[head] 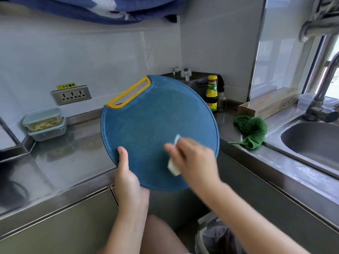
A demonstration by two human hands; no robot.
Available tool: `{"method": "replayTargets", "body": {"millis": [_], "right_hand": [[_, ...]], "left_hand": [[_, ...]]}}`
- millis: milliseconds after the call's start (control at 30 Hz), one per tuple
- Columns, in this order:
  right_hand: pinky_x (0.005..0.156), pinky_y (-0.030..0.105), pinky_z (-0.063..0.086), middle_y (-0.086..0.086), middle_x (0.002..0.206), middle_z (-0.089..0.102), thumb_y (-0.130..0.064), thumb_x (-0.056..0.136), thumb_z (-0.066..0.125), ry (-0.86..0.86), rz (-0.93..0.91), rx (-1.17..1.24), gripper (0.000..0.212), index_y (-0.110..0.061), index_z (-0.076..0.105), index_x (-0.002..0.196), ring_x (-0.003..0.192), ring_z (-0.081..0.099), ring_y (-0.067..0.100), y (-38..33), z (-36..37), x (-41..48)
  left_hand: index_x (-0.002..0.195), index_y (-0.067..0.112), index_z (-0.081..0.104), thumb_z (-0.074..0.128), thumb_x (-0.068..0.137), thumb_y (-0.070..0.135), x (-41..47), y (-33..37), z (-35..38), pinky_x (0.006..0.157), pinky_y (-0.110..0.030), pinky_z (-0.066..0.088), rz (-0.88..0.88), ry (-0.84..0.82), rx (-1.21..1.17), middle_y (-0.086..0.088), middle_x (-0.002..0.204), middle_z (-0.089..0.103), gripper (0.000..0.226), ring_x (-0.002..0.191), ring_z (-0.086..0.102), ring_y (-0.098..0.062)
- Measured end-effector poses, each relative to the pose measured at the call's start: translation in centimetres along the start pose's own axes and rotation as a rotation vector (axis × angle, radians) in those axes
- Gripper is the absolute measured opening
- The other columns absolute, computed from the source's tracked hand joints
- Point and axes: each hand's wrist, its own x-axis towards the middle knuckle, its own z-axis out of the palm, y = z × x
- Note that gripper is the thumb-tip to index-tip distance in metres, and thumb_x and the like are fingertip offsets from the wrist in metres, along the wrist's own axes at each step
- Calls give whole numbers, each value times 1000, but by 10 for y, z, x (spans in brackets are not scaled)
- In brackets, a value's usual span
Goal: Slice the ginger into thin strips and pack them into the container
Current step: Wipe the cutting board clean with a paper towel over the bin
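Observation:
A round blue cutting board [156, 121] with a yellow handle slot is tilted up off the steel counter. My left hand [128, 178] grips its lower left rim, thumb lying on the face. My right hand [194, 160] pinches a white folded tissue [174, 166] and presses it against the board's lower right part; this hand is blurred. A clear lidded container [45, 119] holding pale ginger strips is stacked on a second container [47, 133] at the back left, by the wall.
A green cloth [252, 132] lies beside the sink [315, 142], with a faucet [322, 99] and a long cardboard box [267, 104] behind. Sauce bottles [211, 93] stand in the corner. A lined bin [218, 237] sits on the floor below. A wall socket [71, 95] is at the left.

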Motion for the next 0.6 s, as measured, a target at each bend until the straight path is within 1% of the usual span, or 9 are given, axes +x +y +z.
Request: {"method": "replayTargets", "body": {"millis": [33, 100, 133, 200, 300, 400, 500, 533, 600], "right_hand": [[40, 25, 31, 0, 54, 47, -47, 93, 44, -20, -58, 22, 47, -16, 46, 58, 42, 45, 22, -18, 5, -12], [42, 28, 31, -1, 57, 44, -36, 94, 50, -36, -159, 4, 42, -16, 45, 59, 42, 37, 19, -32, 12, -31], [43, 28, 31, -1, 57, 43, -30, 92, 55, -22, -179, -27, 37, -16, 45, 59, 42, 36, 19, -28, 13, -33], [42, 29, 32, 1, 56, 45, -23, 84, 62, 14, -146, -119, 30, -18, 43, 61, 41, 41, 21, -6, 9, -26], [39, 28, 34, 5, 56, 50, -28, 83, 54, -16, 39, -224, 27, -16, 47, 59, 40, 51, 29, 47, -2, -9], [48, 32, 33, 8, 55, 49, -38, 93, 47, -89, 252, -187, 42, -13, 39, 61, 50, 54, 34, 92, -17, 9], [55, 35, 27, 2, 51, 40, -48, 94, 48, -93, 456, 21, 55, -7, 37, 59, 55, 43, 27, 121, -29, 21], [57, 34, 29, 5, 52, 40, -56, 90, 49, -64, 542, 141, 63, -1, 39, 61, 56, 40, 23, 125, -33, 23], [58, 33, 34, 12, 61, 43, -71, 76, 51, -40, 726, 445, 81, 9, 46, 71, 57, 39, 21, 120, -42, 28]], "left_hand": [[115, 20, 63, 43, 95, 48, -2, -1, 4, 80, -38, 54, -3, -9, -2, -2, 108, 72, 40, 94, 70, -20], [114, 18, 63, 42, 95, 48, -3, -1, 9, 81, -38, 54, -24, -21, -25, -3, 106, 72, 42, 93, 70, -22], [114, 18, 63, 42, 96, 48, -4, 0, 8, 81, -39, 54, -24, -29, -33, -3, 107, 72, 41, 95, 70, -23], [116, 21, 63, 43, 97, 45, -1, 6, 5, 79, -41, 52, 9, -24, -39, -2, 109, 71, 36, 98, 69, -22], [119, 25, 61, 42, 99, 40, 4, 18, -1, 79, -40, 52, 72, -36, -23, 4, 112, 70, 31, 100, 68, -16], [121, 24, 60, 43, 99, 37, 6, 27, -8, 74, -35, 56, 98, -35, 21, 6, 112, 70, 30, 100, 68, -14], [116, 25, 62, 46, 98, 36, 8, 29, -13, 61, -26, 57, 98, 12, 40, 8, 106, 72, 27, 93, 70, -11], [116, 25, 62, 46, 98, 37, 7, 29, -13, 59, -25, 57, 97, 16, 44, 8, 105, 72, 27, 92, 70, -11], [118, 26, 61, 46, 98, 38, 7, 28, -14, 59, -25, 57, 98, 16, 44, 8, 105, 72, 28, 91, 70, -10]]}}
